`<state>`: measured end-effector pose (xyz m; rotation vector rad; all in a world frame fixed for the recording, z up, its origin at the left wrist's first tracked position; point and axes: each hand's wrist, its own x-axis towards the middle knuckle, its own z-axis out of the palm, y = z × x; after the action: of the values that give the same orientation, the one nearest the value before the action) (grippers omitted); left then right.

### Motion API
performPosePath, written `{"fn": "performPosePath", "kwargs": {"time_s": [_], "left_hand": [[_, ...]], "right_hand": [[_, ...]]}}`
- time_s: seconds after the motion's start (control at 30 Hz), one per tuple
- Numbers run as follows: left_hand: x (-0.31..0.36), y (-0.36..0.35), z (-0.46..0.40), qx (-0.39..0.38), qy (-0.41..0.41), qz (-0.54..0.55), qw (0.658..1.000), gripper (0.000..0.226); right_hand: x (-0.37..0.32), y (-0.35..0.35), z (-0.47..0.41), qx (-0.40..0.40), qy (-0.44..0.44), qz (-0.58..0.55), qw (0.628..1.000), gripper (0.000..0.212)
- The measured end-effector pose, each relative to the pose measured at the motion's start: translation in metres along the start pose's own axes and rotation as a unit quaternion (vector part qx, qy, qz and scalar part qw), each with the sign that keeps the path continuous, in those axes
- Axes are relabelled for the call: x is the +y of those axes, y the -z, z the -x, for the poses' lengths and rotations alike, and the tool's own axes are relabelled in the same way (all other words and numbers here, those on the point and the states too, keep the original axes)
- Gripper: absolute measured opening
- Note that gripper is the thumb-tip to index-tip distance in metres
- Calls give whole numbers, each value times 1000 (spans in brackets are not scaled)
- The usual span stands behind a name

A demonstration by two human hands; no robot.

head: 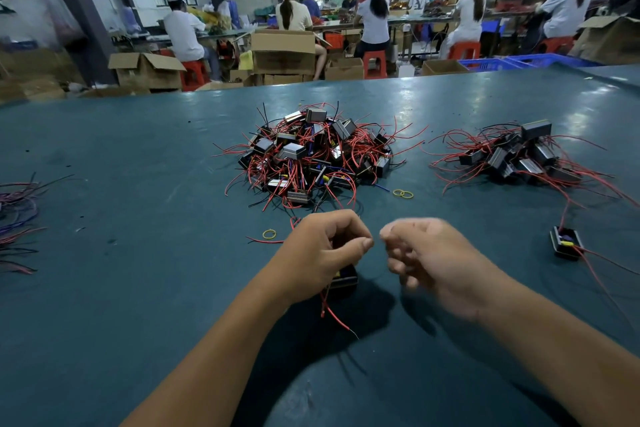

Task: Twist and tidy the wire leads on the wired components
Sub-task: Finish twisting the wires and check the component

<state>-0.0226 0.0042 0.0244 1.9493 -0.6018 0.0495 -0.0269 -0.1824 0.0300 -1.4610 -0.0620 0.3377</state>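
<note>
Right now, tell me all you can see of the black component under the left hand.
The black component is a small dark box with a yellow mark on top, mostly hidden beneath the left hand, which holds it just above the green table. Red leads trail from it toward the camera, one ending in a bare tip. The hand's fingertips pinch together above it.

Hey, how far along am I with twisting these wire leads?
Possibly done: the smaller pile on the right and a single component near it, though their leads are too small to judge. In hand: your left hand holds one black component and pinches something fine at the thumb; the right hand is blurred, fingers curled. Left: the big tangled pile in the middle, so most of the job remains.
</note>
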Motion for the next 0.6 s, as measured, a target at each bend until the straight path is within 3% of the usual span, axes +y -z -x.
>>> {"fn": "performPosePath", "kwargs": {"time_s": [0.03, 0.07, 0.1, 0.13, 0.2, 0.27, 0.37, 0.47, 0.6], "left_hand": [[1, 0, 0, -2, 14, 25, 1000, 12], [1, 0, -1, -1, 22, 41, 999, 12], [2, -1, -1, 1, 27, 52, 998, 11], [3, -1, -1, 3, 31, 61, 998, 11], [3, -1, -1, 2, 40, 75, 996, 11], [3, 0, 0, -4, 47, 82, 995, 12], [4, 1, 1, -14, 55, 90, 994, 16], [3, 3, 1, -28, 68, 104, 992, 16], [2, 6, 2, -45, 72, 108, 991, 16]], "right_hand": [[-2, 2, 2, 30, 102, 101, 989, 18], [-4, 7, 3, 50, 209, 213, 953, 12], [-6, 13, 4, 50, 298, 312, 901, 3], [-6, 18, 4, 35, 364, 394, 843, 7], [-6, 23, 3, 2, 430, 501, 751, 18], [-4, 22, 2, 1, 463, 535, 707, 16], [-3, 19, 0, 10, 498, 537, 680, 6], [-5, 17, 0, -5, 503, 542, 674, 10], [-3, 16, 0, -23, 442, 567, 695, 6]]}}
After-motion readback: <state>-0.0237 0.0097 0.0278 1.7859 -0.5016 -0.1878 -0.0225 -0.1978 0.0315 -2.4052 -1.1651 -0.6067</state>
